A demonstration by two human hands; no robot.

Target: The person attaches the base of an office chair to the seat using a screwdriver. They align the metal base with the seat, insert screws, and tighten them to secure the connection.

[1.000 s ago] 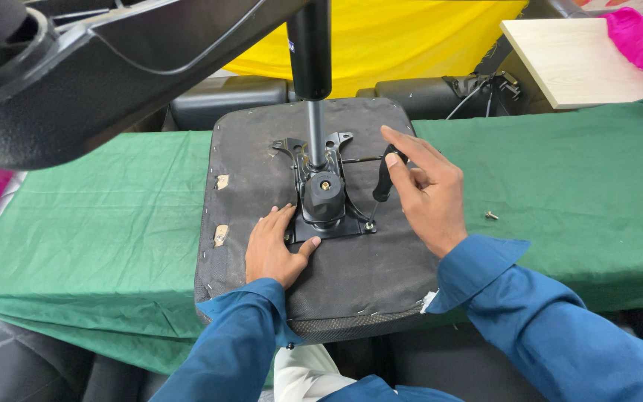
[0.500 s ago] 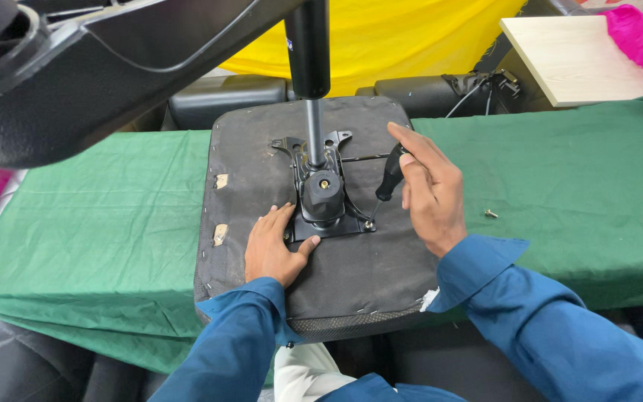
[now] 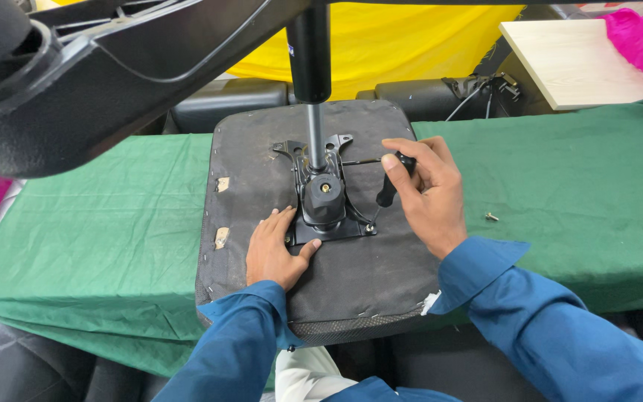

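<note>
Black lever [image 3: 390,186], gripped in right hand [image 3: 429,197]

An upturned chair seat [image 3: 351,283], its dark fabric underside facing up, lies at the centre of the frame on a bench [image 3: 106,246] covered in green cloth. A black metal mechanism plate [image 3: 327,197] sits on the seat, with a gas-lift column [image 3: 311,82] rising from it toward the upper middle of the frame. The left hand [image 3: 275,251] rests flat on the seat, fingers touching the plate's lower left corner. The right hand [image 3: 427,192] grips a black lever handle [image 3: 390,186] just right of the plate. A small screw [image 3: 491,217] lies on the cloth at centre right. A pale wooden board [image 3: 571,59] occupies the upper right.
</note>
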